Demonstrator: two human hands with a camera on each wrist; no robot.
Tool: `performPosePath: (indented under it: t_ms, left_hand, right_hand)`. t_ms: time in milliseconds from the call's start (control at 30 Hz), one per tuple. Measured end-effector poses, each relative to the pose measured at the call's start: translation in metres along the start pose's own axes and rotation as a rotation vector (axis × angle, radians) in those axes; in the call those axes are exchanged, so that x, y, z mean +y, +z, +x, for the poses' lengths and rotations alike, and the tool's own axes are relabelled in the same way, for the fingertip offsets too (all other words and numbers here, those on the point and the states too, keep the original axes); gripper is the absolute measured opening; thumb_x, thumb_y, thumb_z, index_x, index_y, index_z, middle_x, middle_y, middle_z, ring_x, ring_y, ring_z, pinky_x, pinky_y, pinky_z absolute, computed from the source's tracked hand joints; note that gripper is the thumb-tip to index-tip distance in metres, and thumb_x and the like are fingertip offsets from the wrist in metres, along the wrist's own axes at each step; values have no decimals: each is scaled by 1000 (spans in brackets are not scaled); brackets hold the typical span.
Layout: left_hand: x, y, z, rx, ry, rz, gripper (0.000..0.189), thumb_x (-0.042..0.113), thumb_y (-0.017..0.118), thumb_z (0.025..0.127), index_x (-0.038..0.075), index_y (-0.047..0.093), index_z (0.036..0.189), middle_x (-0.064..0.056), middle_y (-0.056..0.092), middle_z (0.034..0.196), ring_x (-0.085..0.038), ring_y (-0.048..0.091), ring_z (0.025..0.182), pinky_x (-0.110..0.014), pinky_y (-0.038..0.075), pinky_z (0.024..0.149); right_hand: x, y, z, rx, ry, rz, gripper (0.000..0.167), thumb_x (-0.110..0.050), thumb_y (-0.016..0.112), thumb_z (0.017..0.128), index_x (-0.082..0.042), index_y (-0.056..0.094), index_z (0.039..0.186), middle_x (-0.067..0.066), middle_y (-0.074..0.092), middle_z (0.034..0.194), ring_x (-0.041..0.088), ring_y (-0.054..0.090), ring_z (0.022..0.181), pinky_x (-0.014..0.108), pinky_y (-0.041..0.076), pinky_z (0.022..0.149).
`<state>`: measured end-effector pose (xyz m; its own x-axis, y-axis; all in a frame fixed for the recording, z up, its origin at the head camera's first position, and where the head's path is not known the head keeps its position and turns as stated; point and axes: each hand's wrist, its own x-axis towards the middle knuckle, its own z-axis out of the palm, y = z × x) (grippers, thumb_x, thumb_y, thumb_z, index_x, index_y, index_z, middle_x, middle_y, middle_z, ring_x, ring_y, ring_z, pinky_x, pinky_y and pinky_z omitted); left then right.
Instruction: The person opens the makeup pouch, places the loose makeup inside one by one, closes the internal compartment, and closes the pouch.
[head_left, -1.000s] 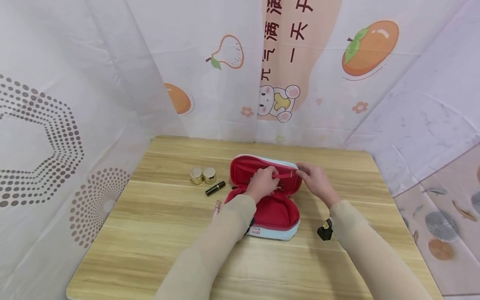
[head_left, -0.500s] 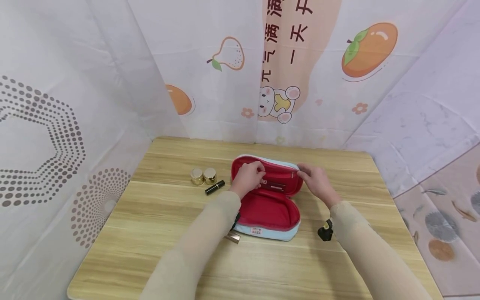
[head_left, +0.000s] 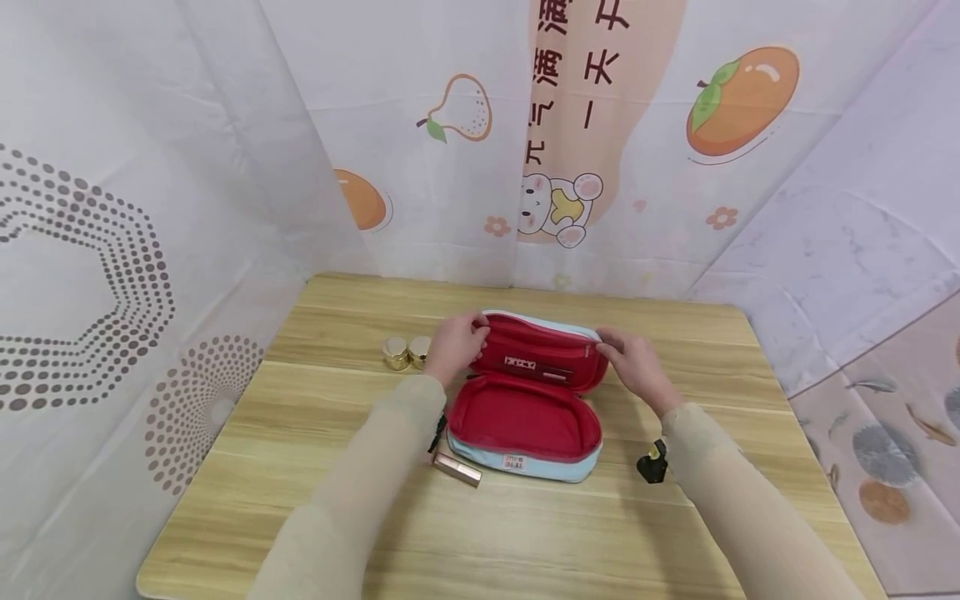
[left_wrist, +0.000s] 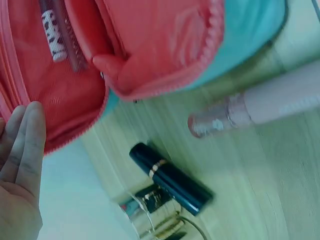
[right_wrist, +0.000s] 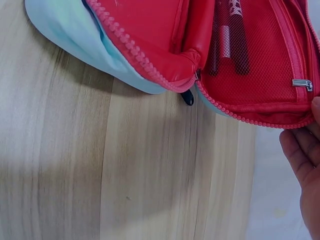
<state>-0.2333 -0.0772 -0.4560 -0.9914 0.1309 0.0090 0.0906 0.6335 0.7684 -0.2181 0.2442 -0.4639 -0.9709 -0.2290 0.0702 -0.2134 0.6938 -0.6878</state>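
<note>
A light blue zip pouch with red lining lies spread open on the table, its lid raised at the back. My right hand pinches the lid's right corner between thumb and fingers, near a small zipper pull. At the lid's left end is my left hand; in the left wrist view its fingers are straight and overlap the lid edge. Whether they touch it I cannot tell. Slim sticks, one with a spotted wrapper, sit behind the lid's mesh.
Left of the pouch stand two gold-lidded jars. A black lipstick and a pink lip gloss tube lie nearby on the wooden table. A rose-gold tube lies in front of the pouch. A printed curtain hangs behind.
My left hand has moved left out of the lid's middle to its left end, uncovering the sticks in the mesh. The rose-gold tube has come into view. My right hand keeps its hold.
</note>
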Motion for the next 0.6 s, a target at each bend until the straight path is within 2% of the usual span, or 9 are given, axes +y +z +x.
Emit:
performPosePath:
  t_ms: [133,233,333,467,533,600]
  left_hand:
    - [-5,-11,-3,14,-1,30,15,15,59,104,6,69,110,-9,72,87,-15,66,69,-26,53,57]
    - [-10,-17,-6,-12,-11,83,17,18,61,103,5,72,107,-6,73,88,-14,65,72,-27,52,58]
    - [-15,-21,-11,-97,-31,139,18,18,64,102,3,75,101,-7,73,84,-15,64,67,-28,51,57]
    - [-24,-20,-21,-247,-97,209,25,18,67,100,1,72,82,-5,64,66,-13,55,55,-26,47,49]
    - [-26,-19,-28,-279,-113,242,27,18,69,98,4,69,75,-1,59,62,-12,52,54,-25,44,48]
    - [-29,-19,-35,-288,-98,282,28,17,71,96,7,66,70,1,56,58,-12,50,53,-25,42,47]
  right_hand:
    - [0,-1,1,0,7,11,38,-9,56,105,9,56,138,28,64,131,41,62,123,57,50,103]
    - [2,0,1,3,8,17,38,-9,56,105,7,57,139,27,65,130,40,63,122,56,51,102]
    - [6,2,3,1,21,42,39,-11,56,106,5,56,141,26,66,130,39,65,119,55,53,99]
    - [9,4,3,-12,64,85,40,-13,55,106,2,54,144,25,66,130,38,67,116,54,55,97]
    - [10,5,4,-26,91,98,42,-14,55,106,0,53,146,25,66,131,38,67,117,54,54,99]
    - [10,5,4,-44,117,121,45,-13,56,106,-1,50,148,26,65,132,38,66,118,53,53,100]
